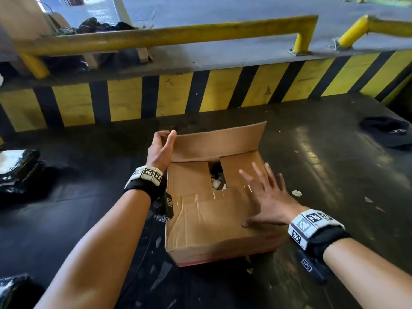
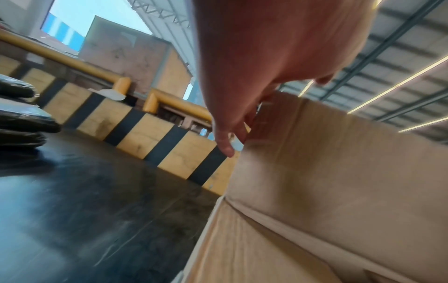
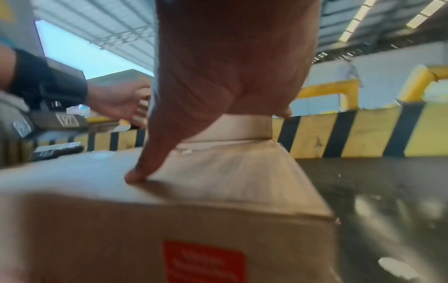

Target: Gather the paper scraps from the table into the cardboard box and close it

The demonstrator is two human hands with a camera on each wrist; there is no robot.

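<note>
A brown cardboard box (image 1: 207, 221) sits on the dark table, its near and side flaps folded down. Its far flap (image 1: 218, 143) still stands up. My left hand (image 1: 161, 144) grips that flap's left corner, thumb on the inside and fingers curled over the edge; the left wrist view shows the fingers (image 2: 232, 130) at the flap (image 2: 339, 157). My right hand (image 1: 265, 197) lies flat with fingers spread on the folded flaps, thumb (image 3: 138, 174) pressing the box top (image 3: 218, 178). White paper scraps (image 1: 217, 182) show through the gap between the flaps.
A small white scrap (image 1: 297, 193) and brown bits (image 1: 368, 200) lie on the table right of the box. Black wrapped bundles (image 1: 17, 170) sit at the left, a dark cloth (image 1: 388, 130) at the far right. A yellow-black striped barrier (image 1: 178, 94) runs behind.
</note>
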